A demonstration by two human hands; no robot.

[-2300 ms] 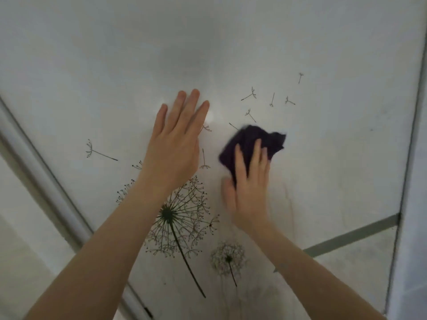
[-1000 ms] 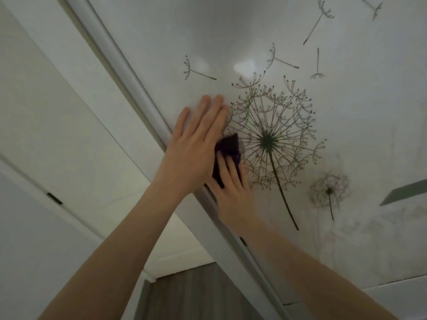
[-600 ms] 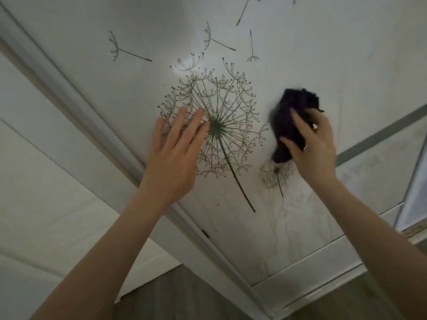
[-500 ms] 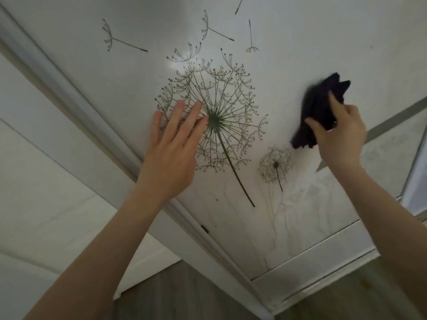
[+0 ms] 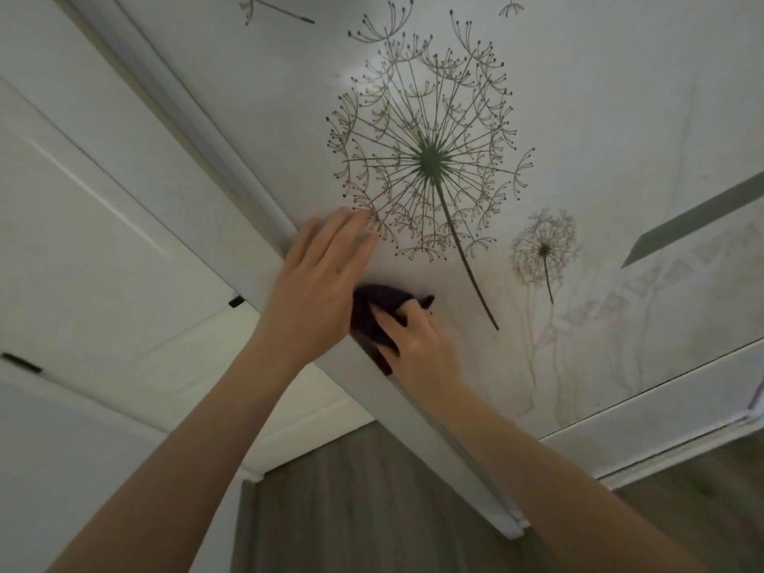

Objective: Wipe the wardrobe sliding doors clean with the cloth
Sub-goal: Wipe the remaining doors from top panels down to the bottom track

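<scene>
Mid-wipe: the right hand [image 5: 417, 345] gripped the dark cloth [image 5: 372, 308] against the wardrobe door [image 5: 599, 117], low beside its frame [image 5: 231, 167]. The left hand [image 5: 318, 291] lay flat and open, bracing the panel. The next stroke probably belonged on the streaked area to the right.

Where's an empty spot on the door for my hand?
Bare door lies right of the big dandelion, above the grey stripe. It's crowded near the frame, where the left hand and right hand with the cloth meet.
</scene>
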